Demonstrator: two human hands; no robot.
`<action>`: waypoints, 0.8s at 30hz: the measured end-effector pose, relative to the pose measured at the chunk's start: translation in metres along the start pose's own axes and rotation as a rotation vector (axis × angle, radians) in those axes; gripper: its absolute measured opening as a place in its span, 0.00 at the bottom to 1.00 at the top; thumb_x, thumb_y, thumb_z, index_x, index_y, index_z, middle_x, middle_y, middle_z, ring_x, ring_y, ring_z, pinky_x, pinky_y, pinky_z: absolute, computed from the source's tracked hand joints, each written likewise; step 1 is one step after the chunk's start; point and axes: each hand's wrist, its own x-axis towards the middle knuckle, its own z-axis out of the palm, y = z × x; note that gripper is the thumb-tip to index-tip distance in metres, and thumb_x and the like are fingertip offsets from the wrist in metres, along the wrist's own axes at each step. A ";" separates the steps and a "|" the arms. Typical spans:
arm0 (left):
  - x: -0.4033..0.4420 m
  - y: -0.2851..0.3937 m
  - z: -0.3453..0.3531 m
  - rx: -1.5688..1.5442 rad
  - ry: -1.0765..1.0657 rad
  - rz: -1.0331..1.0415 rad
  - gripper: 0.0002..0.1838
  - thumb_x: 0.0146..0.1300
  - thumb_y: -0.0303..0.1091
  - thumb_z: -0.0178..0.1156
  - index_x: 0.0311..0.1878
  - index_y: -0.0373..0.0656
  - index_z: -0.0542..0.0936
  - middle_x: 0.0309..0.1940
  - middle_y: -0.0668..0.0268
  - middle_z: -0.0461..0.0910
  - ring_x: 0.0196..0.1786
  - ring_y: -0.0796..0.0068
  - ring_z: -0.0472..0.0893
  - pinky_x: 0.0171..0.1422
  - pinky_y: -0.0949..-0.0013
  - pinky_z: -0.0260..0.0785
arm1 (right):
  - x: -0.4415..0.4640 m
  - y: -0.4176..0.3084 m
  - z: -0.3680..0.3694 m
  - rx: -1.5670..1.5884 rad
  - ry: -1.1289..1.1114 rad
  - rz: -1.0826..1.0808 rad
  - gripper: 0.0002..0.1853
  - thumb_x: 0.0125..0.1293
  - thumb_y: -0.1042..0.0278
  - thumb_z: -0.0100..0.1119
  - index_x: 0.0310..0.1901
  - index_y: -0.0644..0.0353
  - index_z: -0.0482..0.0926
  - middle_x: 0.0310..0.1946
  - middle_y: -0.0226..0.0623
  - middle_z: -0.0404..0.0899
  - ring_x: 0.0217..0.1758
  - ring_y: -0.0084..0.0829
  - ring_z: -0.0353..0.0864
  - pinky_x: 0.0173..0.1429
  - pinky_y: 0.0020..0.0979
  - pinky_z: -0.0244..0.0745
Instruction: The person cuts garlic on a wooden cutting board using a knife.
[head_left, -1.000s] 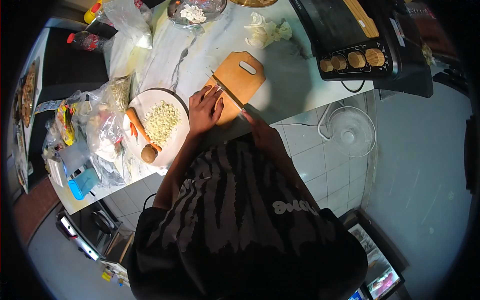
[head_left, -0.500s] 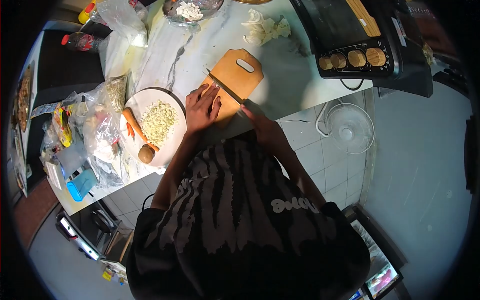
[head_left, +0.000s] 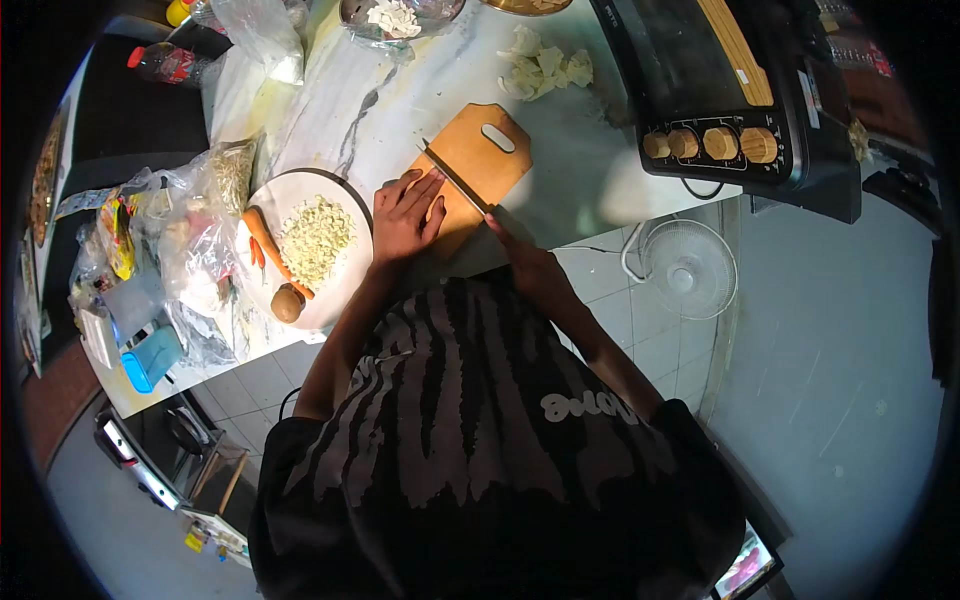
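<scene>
A wooden cutting board (head_left: 486, 150) with a slot handle lies on the marble-look table. My right hand (head_left: 530, 262) is closed round the handle of a knife (head_left: 457, 182), whose blade runs diagonally over the board. Beside the blade, my left hand (head_left: 404, 222) presses on the board's left part with fingers close together; whatever lies beneath its fingertips is too small to make out. To the left, a white plate (head_left: 333, 298) bears a heap of chopped pale pieces (head_left: 316, 240), a carrot (head_left: 262, 238), small red chillies (head_left: 257, 254) and a round brown item (head_left: 287, 303).
A black oven (head_left: 715, 110) stands at the right. Pale peelings (head_left: 543, 68) and a metal bowl (head_left: 352, 12) are at the back. Plastic bags (head_left: 195, 240), a bottle (head_left: 165, 63) and a blue container (head_left: 152, 358) crowd the left. A fan (head_left: 688, 268) stands beyond the table edge.
The view has shifted slightly. Both hands stay at the board, with the knife still in my right hand and little visible movement between them.
</scene>
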 end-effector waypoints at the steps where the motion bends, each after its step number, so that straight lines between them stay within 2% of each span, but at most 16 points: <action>1: 0.000 0.000 0.000 -0.008 -0.001 -0.001 0.21 0.63 0.34 0.68 0.60 0.47 0.85 0.60 0.72 0.85 0.64 0.69 0.79 0.62 0.63 0.65 | 0.003 -0.001 0.002 0.004 0.105 -0.101 0.34 0.75 0.74 0.42 0.81 0.38 0.55 0.45 0.58 0.81 0.41 0.60 0.84 0.43 0.53 0.79; 2: 0.000 0.000 0.000 -0.014 -0.002 0.000 0.21 0.63 0.34 0.68 0.61 0.47 0.85 0.60 0.72 0.85 0.64 0.69 0.79 0.61 0.63 0.66 | 0.005 -0.001 0.004 0.010 0.210 -0.204 0.35 0.74 0.74 0.42 0.81 0.39 0.54 0.44 0.58 0.81 0.40 0.59 0.84 0.40 0.53 0.80; 3: 0.000 0.000 0.001 -0.010 0.000 -0.004 0.21 0.63 0.34 0.68 0.61 0.47 0.85 0.60 0.72 0.85 0.64 0.69 0.79 0.61 0.63 0.66 | 0.007 -0.001 0.003 0.011 0.207 -0.208 0.35 0.74 0.74 0.42 0.81 0.39 0.54 0.44 0.58 0.81 0.40 0.59 0.84 0.40 0.53 0.80; 5: -0.001 -0.001 0.002 -0.008 0.003 0.004 0.21 0.63 0.33 0.68 0.60 0.46 0.85 0.60 0.71 0.85 0.64 0.69 0.79 0.61 0.63 0.66 | 0.010 -0.001 0.004 -0.045 0.021 0.004 0.36 0.73 0.74 0.43 0.81 0.38 0.53 0.44 0.56 0.82 0.38 0.59 0.84 0.39 0.52 0.80; 9: -0.001 -0.003 0.003 -0.017 0.028 0.029 0.21 0.61 0.32 0.69 0.58 0.45 0.86 0.58 0.68 0.85 0.63 0.66 0.80 0.63 0.62 0.67 | 0.019 -0.006 0.005 -0.142 0.015 0.007 0.38 0.72 0.75 0.43 0.82 0.36 0.52 0.40 0.57 0.82 0.37 0.59 0.84 0.39 0.54 0.81; 12: -0.001 0.002 0.000 -0.013 0.023 0.021 0.20 0.61 0.31 0.68 0.58 0.44 0.86 0.58 0.68 0.85 0.63 0.65 0.80 0.64 0.61 0.67 | 0.008 -0.006 0.006 -0.152 0.032 0.026 0.39 0.70 0.76 0.44 0.81 0.35 0.54 0.36 0.56 0.81 0.32 0.58 0.84 0.37 0.53 0.81; 14: 0.001 0.005 -0.002 -0.025 0.018 0.000 0.18 0.62 0.31 0.67 0.57 0.42 0.86 0.57 0.66 0.85 0.62 0.64 0.80 0.66 0.61 0.66 | 0.008 0.003 0.014 -0.145 0.218 -0.135 0.40 0.67 0.77 0.48 0.80 0.35 0.57 0.32 0.54 0.79 0.28 0.53 0.83 0.34 0.51 0.80; 18: 0.000 0.006 -0.001 -0.030 0.016 0.024 0.17 0.64 0.32 0.66 0.55 0.40 0.85 0.57 0.64 0.85 0.63 0.63 0.79 0.63 0.60 0.66 | 0.031 -0.006 0.020 -0.179 0.199 -0.095 0.41 0.65 0.77 0.51 0.79 0.34 0.61 0.28 0.53 0.80 0.26 0.51 0.83 0.33 0.49 0.80; 20: 0.003 0.007 -0.003 -0.035 0.033 0.025 0.16 0.63 0.31 0.67 0.53 0.38 0.86 0.55 0.63 0.86 0.62 0.62 0.80 0.64 0.60 0.66 | 0.036 -0.007 0.021 -0.172 0.283 -0.173 0.42 0.63 0.77 0.53 0.79 0.33 0.62 0.23 0.52 0.78 0.25 0.50 0.83 0.33 0.49 0.79; 21: 0.003 0.007 -0.005 -0.034 0.043 0.024 0.15 0.63 0.30 0.67 0.52 0.38 0.86 0.54 0.62 0.86 0.61 0.61 0.81 0.64 0.59 0.67 | 0.032 -0.007 0.017 -0.177 0.288 -0.183 0.42 0.63 0.77 0.53 0.79 0.33 0.62 0.23 0.52 0.78 0.25 0.50 0.83 0.33 0.49 0.79; 23: 0.004 0.010 -0.010 -0.051 0.067 0.010 0.14 0.61 0.29 0.68 0.50 0.37 0.87 0.52 0.62 0.87 0.59 0.63 0.82 0.64 0.61 0.67 | 0.018 -0.010 0.007 -0.195 0.147 -0.030 0.38 0.67 0.79 0.53 0.78 0.38 0.65 0.25 0.53 0.77 0.28 0.51 0.82 0.35 0.46 0.78; 24: 0.003 0.010 -0.010 -0.066 0.075 0.004 0.13 0.61 0.28 0.69 0.49 0.38 0.87 0.52 0.63 0.87 0.59 0.64 0.82 0.63 0.61 0.68 | 0.018 -0.008 0.008 -0.203 0.150 -0.042 0.38 0.67 0.79 0.53 0.78 0.38 0.65 0.25 0.53 0.77 0.28 0.51 0.82 0.35 0.46 0.78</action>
